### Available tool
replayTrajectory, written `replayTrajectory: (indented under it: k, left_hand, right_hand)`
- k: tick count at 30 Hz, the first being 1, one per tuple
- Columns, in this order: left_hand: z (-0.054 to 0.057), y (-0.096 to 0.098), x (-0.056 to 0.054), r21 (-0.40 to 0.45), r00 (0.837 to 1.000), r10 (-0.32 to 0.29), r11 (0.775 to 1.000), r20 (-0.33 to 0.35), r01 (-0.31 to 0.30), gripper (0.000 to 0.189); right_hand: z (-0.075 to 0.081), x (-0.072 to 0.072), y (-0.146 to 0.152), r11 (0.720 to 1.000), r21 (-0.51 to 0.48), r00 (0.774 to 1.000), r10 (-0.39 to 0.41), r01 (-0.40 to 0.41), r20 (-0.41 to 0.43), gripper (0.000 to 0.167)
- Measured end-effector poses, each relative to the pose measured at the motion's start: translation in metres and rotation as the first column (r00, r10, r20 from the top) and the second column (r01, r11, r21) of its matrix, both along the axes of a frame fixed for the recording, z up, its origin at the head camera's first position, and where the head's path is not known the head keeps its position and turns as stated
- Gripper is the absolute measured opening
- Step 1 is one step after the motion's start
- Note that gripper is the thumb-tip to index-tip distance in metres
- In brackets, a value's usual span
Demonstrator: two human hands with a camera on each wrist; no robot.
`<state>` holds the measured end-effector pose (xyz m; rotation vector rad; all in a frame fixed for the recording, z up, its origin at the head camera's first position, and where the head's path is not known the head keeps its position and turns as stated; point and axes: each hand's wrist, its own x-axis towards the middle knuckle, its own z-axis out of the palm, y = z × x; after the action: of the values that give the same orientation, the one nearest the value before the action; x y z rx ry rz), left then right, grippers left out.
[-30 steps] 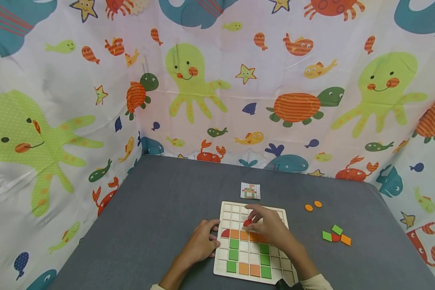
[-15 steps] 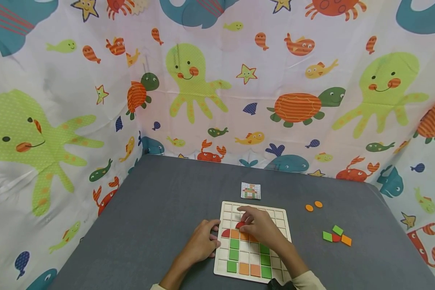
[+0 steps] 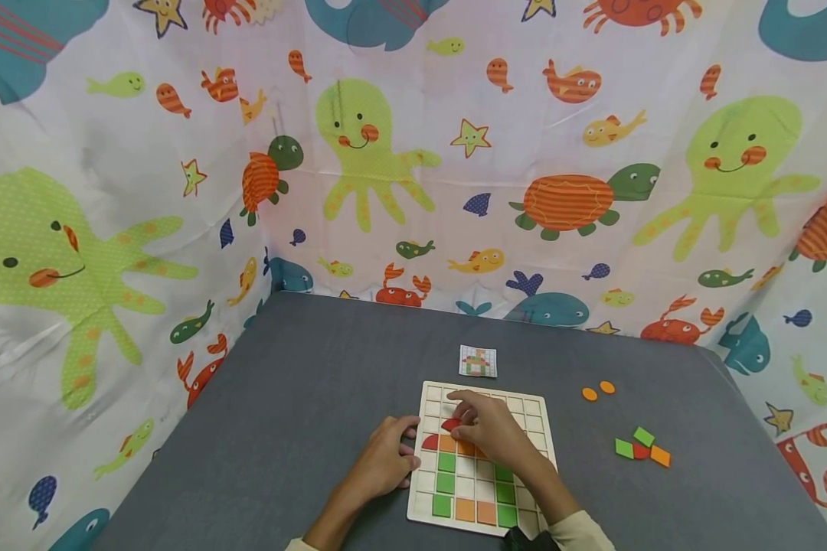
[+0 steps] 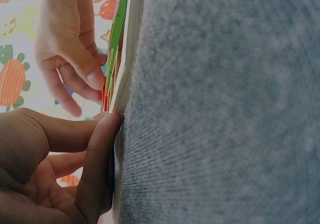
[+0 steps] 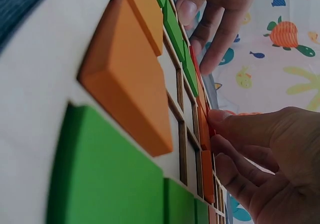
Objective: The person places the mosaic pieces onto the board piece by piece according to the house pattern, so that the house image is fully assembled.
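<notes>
In the head view my right hand [image 3: 489, 425] pinches a red curved-edge tile [image 3: 449, 424] between thumb and fingers, close over the wooden grid board [image 3: 481, 468], just above the row of orange tiles [image 3: 465, 447]. The fingers partly cover this tile in the right wrist view. My left hand [image 3: 384, 457] holds the board's left edge; its thumb and index fingertips meet at that edge in the left wrist view. Another red curved tile [image 3: 430, 441] lies at the left end of the orange row. Green square tiles [image 3: 446, 483] form two columns beneath, with orange squares [image 3: 465, 510] between them at the bottom.
A small pattern card [image 3: 478, 361] lies behind the board. To the right are two orange discs [image 3: 598, 391] and a loose cluster of green tiles [image 3: 624, 448], a red piece [image 3: 641, 451] and an orange tile [image 3: 659, 456]. A printed sea-animal cloth [image 3: 413, 168] hangs around the grey table [image 3: 331, 367].
My right hand has moved left over the board with the red tile, from above the middle of the orange row to near its left end. My left hand has stayed at the edge.
</notes>
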<state>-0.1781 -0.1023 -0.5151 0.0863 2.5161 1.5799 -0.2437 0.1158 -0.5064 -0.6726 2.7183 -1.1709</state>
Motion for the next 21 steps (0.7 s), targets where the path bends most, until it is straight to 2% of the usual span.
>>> replayTrajectory:
  k: [9, 21]
  left_hand:
    - [0.0002, 0.0002, -0.0001, -0.003, 1.0, -0.006, 1.0, -0.001, 0.006, 0.062]
    - [0.0019, 0.0003, 0.0002, 0.007, 1.0, -0.012, 1.0, -0.005, 0.012, 0.061]
  right_hand:
    - [0.0036, 0.0014, -0.0032, 0.999, 0.002, 0.999, 0.04, -0.04, -0.024, 0.05]
    - [0.0059, 0.0022, -0.0025, 0.997, 0.023, 0.998, 0.069, -0.069, -0.01, 0.049]
